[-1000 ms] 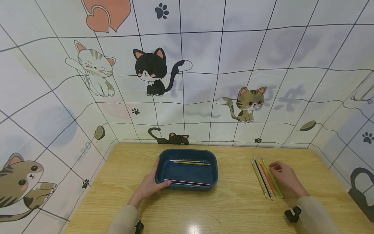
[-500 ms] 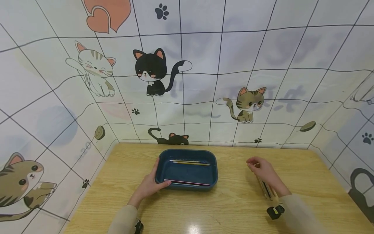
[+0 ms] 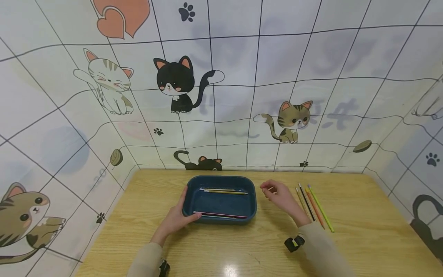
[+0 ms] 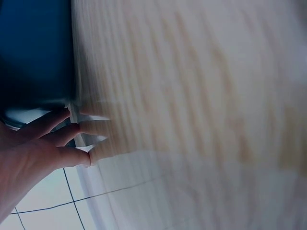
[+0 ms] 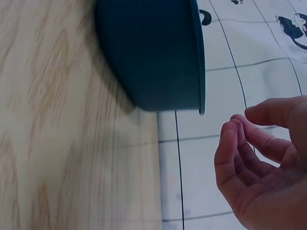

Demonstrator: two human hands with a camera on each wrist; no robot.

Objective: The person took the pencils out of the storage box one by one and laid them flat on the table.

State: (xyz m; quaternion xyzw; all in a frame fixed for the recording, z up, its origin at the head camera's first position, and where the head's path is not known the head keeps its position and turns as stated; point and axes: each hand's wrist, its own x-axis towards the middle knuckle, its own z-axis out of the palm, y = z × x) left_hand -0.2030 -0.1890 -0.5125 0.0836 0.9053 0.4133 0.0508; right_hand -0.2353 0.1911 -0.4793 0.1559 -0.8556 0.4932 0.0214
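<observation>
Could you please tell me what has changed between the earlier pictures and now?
The right hand has moved left, from the green pencil across the other loose pencils, to just right of the blue tray, not touching it; it holds nothing visible. The head view has shifted slightly. The left hand still grips the tray's left side, and the pencils inside the tray lie as before.

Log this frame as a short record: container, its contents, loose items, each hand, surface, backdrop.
Container: dark blue tray on the table
Contents: slim pencils, some along the far side, some along the near side
Loose items: pencils including a green pencil and an orange pencil, right of the tray
Left hand: grips the tray's left end
Right hand: holds nothing, beside the tray, apart from it
Surface: wood-grain table
Backdrop: cat-print covering
</observation>
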